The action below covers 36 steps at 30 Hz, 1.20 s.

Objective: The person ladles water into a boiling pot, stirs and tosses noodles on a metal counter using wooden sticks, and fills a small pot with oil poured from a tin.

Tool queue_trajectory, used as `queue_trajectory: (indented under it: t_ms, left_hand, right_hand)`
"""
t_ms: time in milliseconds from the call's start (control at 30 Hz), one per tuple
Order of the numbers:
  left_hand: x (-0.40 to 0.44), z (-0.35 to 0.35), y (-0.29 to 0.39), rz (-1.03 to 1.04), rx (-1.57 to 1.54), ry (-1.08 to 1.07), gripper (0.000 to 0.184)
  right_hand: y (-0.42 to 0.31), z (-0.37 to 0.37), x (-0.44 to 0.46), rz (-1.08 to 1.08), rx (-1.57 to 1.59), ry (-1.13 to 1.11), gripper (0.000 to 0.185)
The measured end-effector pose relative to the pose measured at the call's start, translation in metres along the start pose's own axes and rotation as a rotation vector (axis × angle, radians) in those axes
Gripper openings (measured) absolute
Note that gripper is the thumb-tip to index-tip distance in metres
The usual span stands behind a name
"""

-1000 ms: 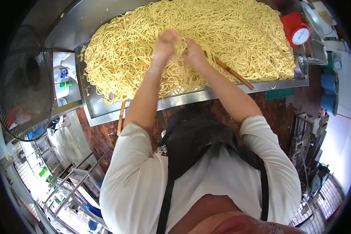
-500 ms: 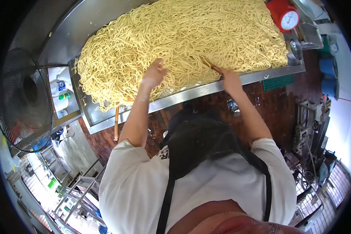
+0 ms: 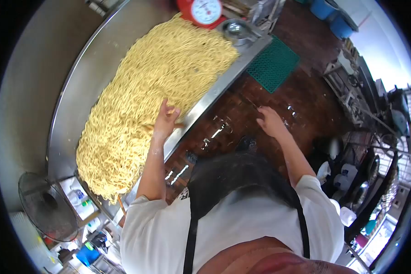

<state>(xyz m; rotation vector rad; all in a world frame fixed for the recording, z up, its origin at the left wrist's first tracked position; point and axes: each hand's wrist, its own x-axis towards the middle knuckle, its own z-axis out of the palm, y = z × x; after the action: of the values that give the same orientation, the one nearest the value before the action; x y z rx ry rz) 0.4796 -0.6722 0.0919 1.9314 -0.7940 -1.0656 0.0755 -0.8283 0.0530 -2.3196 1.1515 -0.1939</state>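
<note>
A long heap of yellow noodles point(image 3: 141, 91) fills the metal tray point(image 3: 205, 100). Over the near edge of the heap is my left hand point(image 3: 166, 119), its fingers apart and nothing held. Beside it, a wooden stick point(image 3: 179, 125) pokes out of the noodles at the tray's rim; most of it is hidden. A second stick point(image 3: 122, 205) sticks out at the heap's lower end. My right hand point(image 3: 270, 121) is away from the tray, above the wet floor, with its fingers spread and empty.
A red dial scale point(image 3: 205, 11) and a metal bowl point(image 3: 236, 31) stand at the tray's far end. A green mat point(image 3: 274, 64) lies on the floor point(image 3: 242, 109). At the lower left is a fan point(image 3: 48, 205). Metal equipment point(image 3: 351, 91) and blue tubs point(image 3: 341, 26) are on the right.
The view has turned to the right. My hands, earlier together lifting noodles, have parted. My right hand, last beside the wooden stick, is now off the tray over the floor.
</note>
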Motion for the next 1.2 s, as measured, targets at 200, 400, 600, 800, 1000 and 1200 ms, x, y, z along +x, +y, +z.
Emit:
queue_trajectory:
  t_ms: [200,400,600,800,1000,1200]
  left_hand:
    - [0.047,0.148,0.075,0.020,0.095,-0.338,0.064]
    - [0.158,0.217,0.120,0.096,0.043,-0.206,0.067]
    - [0.391,0.216,0.146,0.446,0.677,0.206,0.061]
    - [0.548,0.221,0.159,0.281,1.276,-0.193,0.033]
    - [0.548,0.187,0.122,0.215,0.808,-0.267,0.027]
    - [0.509,0.196,0.262,0.129,0.645,-0.336,0.016]
  right_hand:
    - [0.147,-0.098,-0.066,0.401,0.202,-0.124,0.050]
    - [0.236,-0.145,-0.008,0.351,0.352,-0.055,0.048]
    - [0.391,-0.160,0.057,0.587,0.366,-0.058,0.048]
    - [0.647,-0.073,-0.114,0.573,-0.317,-0.567,0.026]
    - [0.618,-0.115,-0.196,1.597,1.115,-0.418,0.015]
    - [0.594,-0.228,-0.015,1.555,0.682,-0.563,0.018]
